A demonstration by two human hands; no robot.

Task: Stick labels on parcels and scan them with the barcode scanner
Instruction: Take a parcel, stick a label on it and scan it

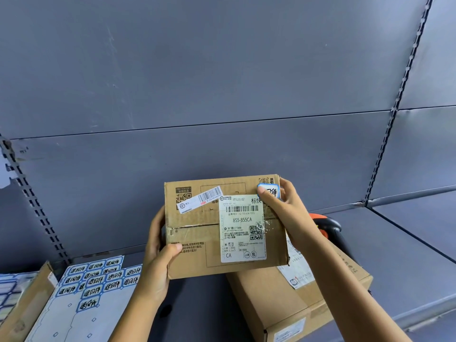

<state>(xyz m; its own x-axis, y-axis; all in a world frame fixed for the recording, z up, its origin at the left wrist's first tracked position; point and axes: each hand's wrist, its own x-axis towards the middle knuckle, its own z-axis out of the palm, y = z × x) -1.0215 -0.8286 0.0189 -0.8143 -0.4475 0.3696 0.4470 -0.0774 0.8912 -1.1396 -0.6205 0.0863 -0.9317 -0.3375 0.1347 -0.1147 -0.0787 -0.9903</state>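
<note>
I hold a brown cardboard parcel (197, 233) up in front of me, its top face toward the camera with a white shipping label (243, 230) on it. My left hand (160, 253) grips the parcel's left edge, thumb on the front. My right hand (286, 208) holds the upper right corner, and its thumb presses a small blue-bordered sticker (271, 191) onto the box. The orange and black barcode scanner (328, 227) lies behind my right wrist, mostly hidden.
A sheet of blue-bordered stickers (96, 280) lies on the grey shelf at lower left, beside a cardboard box (27, 299). A second, larger parcel (296, 304) rests below the held one. Grey shelf panels (222, 95) rise behind.
</note>
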